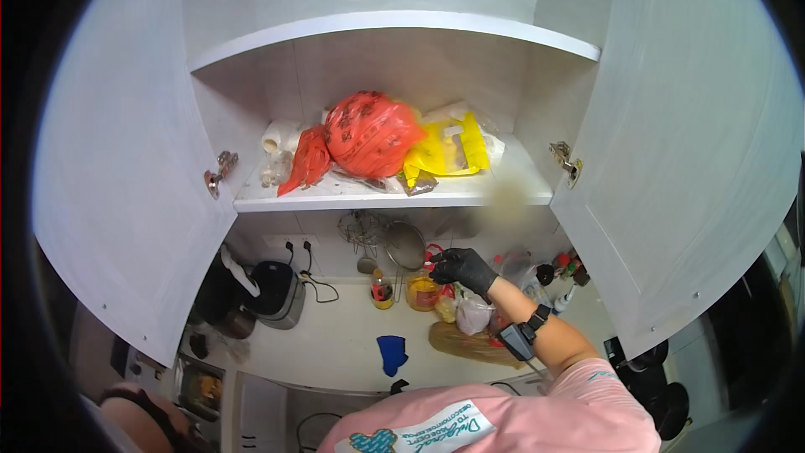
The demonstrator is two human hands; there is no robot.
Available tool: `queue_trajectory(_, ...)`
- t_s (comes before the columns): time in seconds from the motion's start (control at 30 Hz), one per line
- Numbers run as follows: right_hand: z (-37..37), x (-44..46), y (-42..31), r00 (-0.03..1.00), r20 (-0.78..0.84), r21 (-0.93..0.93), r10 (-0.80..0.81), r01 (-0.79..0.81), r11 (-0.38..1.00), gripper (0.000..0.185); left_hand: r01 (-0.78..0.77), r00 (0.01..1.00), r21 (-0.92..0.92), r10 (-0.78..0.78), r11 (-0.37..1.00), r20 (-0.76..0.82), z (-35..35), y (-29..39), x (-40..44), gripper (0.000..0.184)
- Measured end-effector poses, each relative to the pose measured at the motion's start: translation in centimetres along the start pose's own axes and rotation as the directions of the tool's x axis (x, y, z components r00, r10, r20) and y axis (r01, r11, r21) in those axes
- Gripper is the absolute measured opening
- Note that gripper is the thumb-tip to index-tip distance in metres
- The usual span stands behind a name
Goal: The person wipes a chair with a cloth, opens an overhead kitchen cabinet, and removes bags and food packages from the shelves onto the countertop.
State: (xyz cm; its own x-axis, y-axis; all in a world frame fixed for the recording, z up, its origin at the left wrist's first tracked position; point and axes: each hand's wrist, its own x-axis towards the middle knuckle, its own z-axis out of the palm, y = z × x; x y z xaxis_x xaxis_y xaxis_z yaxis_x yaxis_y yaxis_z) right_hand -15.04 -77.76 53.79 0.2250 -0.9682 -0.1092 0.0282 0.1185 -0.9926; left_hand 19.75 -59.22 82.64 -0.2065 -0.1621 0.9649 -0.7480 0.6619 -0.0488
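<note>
My right hand (463,270), in a black glove, reaches left over the counter. Its fingers look apart and slightly curled. From this angle the fingertips overlap a red loop or handle above an oil jar (423,294); whether they touch it I cannot tell. Beside that jar stands a small bottle with a yellow-and-red label (381,292). Under my forearm lie filled plastic bags (475,315) and a brown bag (470,344). My left hand does not show. In the open cupboard sit a red plastic bag (373,136) and a yellow bag (449,147).
Two cupboard doors, left (126,134) and right (688,134), swing out toward me. The shelf edge (394,202) juts above the counter. A sieve (405,245) hangs on the wall. A dark cooker (278,294) and a blue cloth-like piece (392,355) are on the counter.
</note>
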Motion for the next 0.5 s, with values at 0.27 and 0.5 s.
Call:
queue_trajectory(0.27,1.2,0.0,-0.9,0.998,-0.025,-0.036,-0.056,0.055,0.998,0.028,-0.008,0.997,-0.023,0.007,1.000,-0.078,-0.8,-1.0,-0.3,0.059)
queue_trajectory(0.5,0.2,0.8,-4.8,0.939,-0.143,-0.385,-0.312,0.238,0.892,0.018,-0.003,0.994,-0.011,0.002,1.000,-0.105,-1.4,-1.6,-0.6,0.057)
